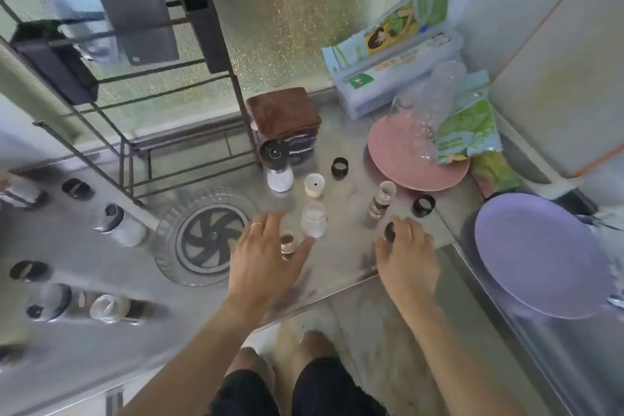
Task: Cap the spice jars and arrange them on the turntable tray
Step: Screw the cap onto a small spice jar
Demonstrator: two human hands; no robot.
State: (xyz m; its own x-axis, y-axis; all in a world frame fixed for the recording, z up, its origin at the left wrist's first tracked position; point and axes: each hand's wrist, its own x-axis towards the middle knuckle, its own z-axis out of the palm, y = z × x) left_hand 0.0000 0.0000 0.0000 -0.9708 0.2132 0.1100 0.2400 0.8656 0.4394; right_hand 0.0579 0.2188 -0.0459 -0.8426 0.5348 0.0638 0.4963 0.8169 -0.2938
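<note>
My left hand (pixel 266 260) curls around a small uncapped jar of brown spice (pixel 287 246) on the steel counter. My right hand (pixel 407 255) has its fingers closed on a black cap (pixel 390 232). Between them stands an open jar of white powder (pixel 314 219). Another uncapped brown spice jar (pixel 381 200) stands behind my right hand. Loose black caps (pixel 339 167) (pixel 423 205) and a cream cap (pixel 314 184) lie nearby. A capped white jar (pixel 278 165) stands further back. The clear turntable tray (pixel 202 236) sits left of my left hand with nothing on it.
More jars (pixel 118 223) (pixel 109 307) and black caps (pixel 76 187) (pixel 28 270) are spread over the left counter. A pink plate (pixel 398 165) with clear cups, a purple plate (pixel 537 257), a folded brown towel (pixel 283 111) and a black wire rack (pixel 141 152) surround the work area.
</note>
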